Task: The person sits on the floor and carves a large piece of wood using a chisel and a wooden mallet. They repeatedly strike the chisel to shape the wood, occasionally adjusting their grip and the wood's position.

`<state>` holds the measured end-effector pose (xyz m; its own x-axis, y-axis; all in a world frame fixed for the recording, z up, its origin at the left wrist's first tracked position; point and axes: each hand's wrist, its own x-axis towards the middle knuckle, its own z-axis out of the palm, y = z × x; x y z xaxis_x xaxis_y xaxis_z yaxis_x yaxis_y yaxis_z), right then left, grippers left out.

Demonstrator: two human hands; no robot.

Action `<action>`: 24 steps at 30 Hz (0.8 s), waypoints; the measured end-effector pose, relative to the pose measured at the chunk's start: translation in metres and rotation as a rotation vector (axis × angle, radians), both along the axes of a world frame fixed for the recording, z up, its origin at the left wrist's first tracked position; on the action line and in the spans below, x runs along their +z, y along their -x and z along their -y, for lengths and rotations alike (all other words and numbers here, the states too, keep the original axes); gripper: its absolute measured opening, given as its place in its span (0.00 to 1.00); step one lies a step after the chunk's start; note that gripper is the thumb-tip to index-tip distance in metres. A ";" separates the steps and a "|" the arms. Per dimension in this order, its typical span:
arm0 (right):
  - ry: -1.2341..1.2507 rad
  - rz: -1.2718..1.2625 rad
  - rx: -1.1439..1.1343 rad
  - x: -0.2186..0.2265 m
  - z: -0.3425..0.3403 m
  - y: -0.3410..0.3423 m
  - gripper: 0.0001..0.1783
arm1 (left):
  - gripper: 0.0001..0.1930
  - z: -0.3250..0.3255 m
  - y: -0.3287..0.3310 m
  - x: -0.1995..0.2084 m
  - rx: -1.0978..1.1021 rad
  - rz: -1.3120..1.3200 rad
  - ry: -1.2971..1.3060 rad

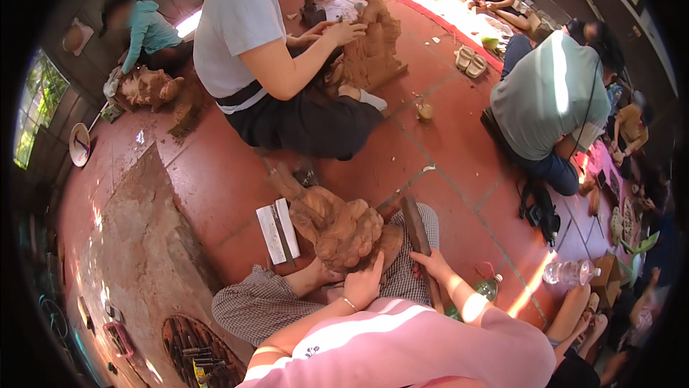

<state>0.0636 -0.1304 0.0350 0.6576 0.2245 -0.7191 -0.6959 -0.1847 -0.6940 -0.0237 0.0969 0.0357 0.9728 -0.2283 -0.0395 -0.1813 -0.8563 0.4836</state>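
A reddish-brown wood carving [344,226] with rounded, lumpy forms lies tilted between my crossed legs. My left hand [364,287] presses against its near end, the index finger stretched along the wood. The other fingers are partly hidden. In my right hand [432,264] is a long dark wooden bar [415,226], gripped near its lower part and slanting up past my right knee. Two white flat strips with a dark piece between them [278,231] lie on the floor just left of the carving.
Ahead, a person in a white shirt [240,36] works on a tall wood carving [373,36]. Several others sit around. Beside my right arm stands a green bottle [488,286]; a clear bottle [570,273] lies farther right. A round basket of tools [169,338] is at lower left.
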 end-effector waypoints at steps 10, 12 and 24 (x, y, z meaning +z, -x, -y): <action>-0.051 -0.059 -0.029 -0.003 0.006 -0.001 0.19 | 0.45 -0.001 -0.001 -0.003 -0.032 -0.069 -0.032; -0.048 -0.080 -0.024 -0.003 0.008 -0.003 0.18 | 0.44 0.001 -0.004 0.003 -0.027 -0.103 -0.036; -0.016 -0.100 -0.005 0.003 0.004 -0.004 0.17 | 0.42 0.000 -0.001 -0.008 -0.003 -0.022 0.046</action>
